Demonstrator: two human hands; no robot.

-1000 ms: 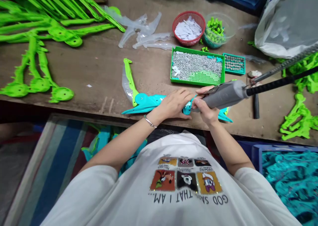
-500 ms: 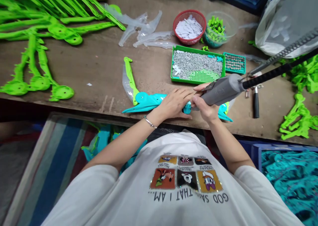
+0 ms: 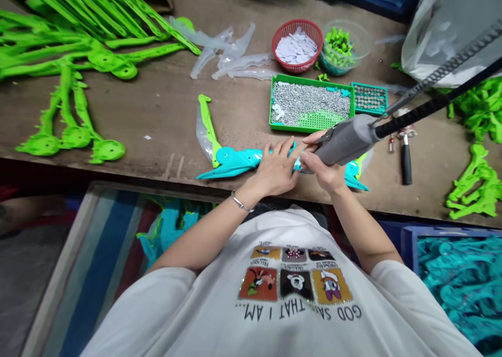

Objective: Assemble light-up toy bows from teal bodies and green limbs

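Note:
A turquoise plastic toy body (image 3: 239, 162) lies along the table's front edge. A lime-green arm (image 3: 208, 127) with a clear plastic piece angles up from its left end; more green shows at its right end. My left hand (image 3: 276, 168) rests on the middle of the body, fingers spread and stretched out. My right hand (image 3: 323, 170) is wrapped round a grey electric screwdriver (image 3: 345, 140) attached to a black cable and a spring. The screwdriver's tip is down at the body beside my left fingers; the exact contact point is hidden.
Behind my hands stand a green tray of screws (image 3: 309, 101), a red basket of white pieces (image 3: 297, 48), a tub of small green parts (image 3: 338, 48) and a turquoise tray (image 3: 369, 99). A hammer (image 3: 406, 158) lies right. Green arms (image 3: 105, 59) pile left; a blue crate (image 3: 410, 252) holds turquoise parts.
My left hand's fingers have spread wider on the turquoise body, and its wrist sits slightly lower. The right hand and screwdriver stay almost in place. The view has shifted a little.

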